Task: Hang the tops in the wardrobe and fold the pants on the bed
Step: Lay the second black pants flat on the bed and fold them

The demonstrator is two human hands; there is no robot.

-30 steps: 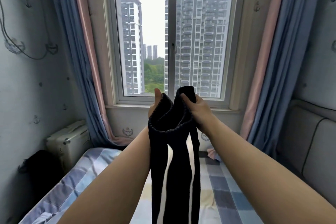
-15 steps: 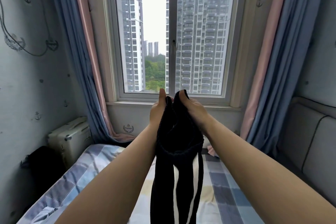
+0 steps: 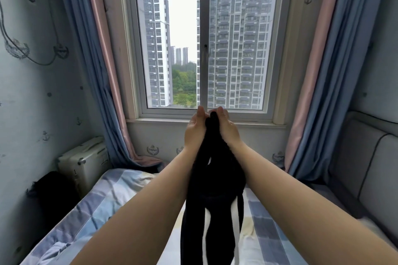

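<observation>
A pair of black pants [image 3: 215, 183] with white side stripes hangs in the air in front of the window, above the bed [image 3: 103, 200] with its blue and cream checked sheet. My left hand [image 3: 195, 128] and my right hand [image 3: 226, 127] are raised side by side, each pinching the waistband at the top, with the two held edges pressed together between them. The legs drop straight down and run out of the bottom of the view. No tops and no wardrobe are in sight.
A white suitcase [image 3: 85, 162] and a dark bag [image 3: 51, 191] stand against the left wall beside the bed. A grey padded headboard [image 3: 366, 165] lines the right side. Blue and pink curtains [image 3: 99, 71] frame the window [image 3: 204, 43] straight ahead.
My hands have come together, closing the gap in the waistband, so the pants now hang folded lengthwise with the two halves against each other.
</observation>
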